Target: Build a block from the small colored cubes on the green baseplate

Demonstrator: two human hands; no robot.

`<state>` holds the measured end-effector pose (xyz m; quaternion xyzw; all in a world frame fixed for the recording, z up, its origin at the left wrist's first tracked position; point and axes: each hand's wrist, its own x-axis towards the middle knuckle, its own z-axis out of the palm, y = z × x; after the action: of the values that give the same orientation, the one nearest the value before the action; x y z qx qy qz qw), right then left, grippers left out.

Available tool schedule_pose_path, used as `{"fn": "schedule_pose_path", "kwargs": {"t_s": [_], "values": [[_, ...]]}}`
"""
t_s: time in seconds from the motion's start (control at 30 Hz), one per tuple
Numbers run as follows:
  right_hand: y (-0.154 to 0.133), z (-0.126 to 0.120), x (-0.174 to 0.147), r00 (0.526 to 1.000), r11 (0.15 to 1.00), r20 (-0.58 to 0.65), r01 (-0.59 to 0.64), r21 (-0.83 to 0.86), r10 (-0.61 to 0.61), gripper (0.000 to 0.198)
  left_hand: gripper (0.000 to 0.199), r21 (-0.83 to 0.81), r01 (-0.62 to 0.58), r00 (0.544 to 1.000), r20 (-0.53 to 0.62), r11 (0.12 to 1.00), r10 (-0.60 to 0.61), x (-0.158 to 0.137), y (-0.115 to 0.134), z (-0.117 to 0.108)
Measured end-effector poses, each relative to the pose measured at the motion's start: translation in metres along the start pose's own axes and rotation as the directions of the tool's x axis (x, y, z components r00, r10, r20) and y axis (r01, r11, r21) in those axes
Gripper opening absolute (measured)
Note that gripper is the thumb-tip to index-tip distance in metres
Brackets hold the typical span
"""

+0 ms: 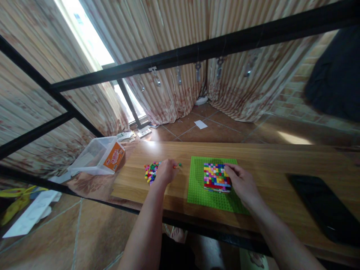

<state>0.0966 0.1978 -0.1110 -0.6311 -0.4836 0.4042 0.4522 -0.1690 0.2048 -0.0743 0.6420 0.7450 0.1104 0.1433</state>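
A block of multicoloured toy bricks stands on a green studded baseplate. My right hand is at the block's right side, thumb and fingers closed at its upper right corner. To the left, my left hand is closed over the table, beside a pile of loose small bricks that it partly covers. A tiny orange piece shows at its fingertips, and a green brick lies just beyond them. Whether the left fingers grip the orange piece is hidden.
A clear plastic box with an orange label stands past the wooden table's left end. On the right of the table lies a black phone-like slab. A black metal bar with hanging clips crosses in front of the curtains.
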Motion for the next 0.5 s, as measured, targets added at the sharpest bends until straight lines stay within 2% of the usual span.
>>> {"fn": "schedule_pose_path", "kwargs": {"t_s": [0.2, 0.37, 0.5], "values": [[0.001, 0.001, 0.001, 1.000, 1.000, 0.003, 0.008, 0.017, -0.008, 0.043, 0.012, -0.164, -0.037, 0.999, -0.006, 0.986, 0.037, 0.005, -0.011, -0.001], [0.004, 0.002, 0.003, 1.000, 0.999, 0.005, 0.007, 0.045, -0.008, 0.041, 0.017, -0.362, 0.033, 0.999, 0.031, 0.932, -0.024, 0.008, -0.019, -0.003], [0.002, 0.002, 0.003, 1.000, 0.999, 0.006, 0.022, 0.037, -0.023, 0.041, 0.014, -0.486, 0.054, 0.997, 0.077, 0.872, -0.019, 0.009, -0.015, -0.006]]}}
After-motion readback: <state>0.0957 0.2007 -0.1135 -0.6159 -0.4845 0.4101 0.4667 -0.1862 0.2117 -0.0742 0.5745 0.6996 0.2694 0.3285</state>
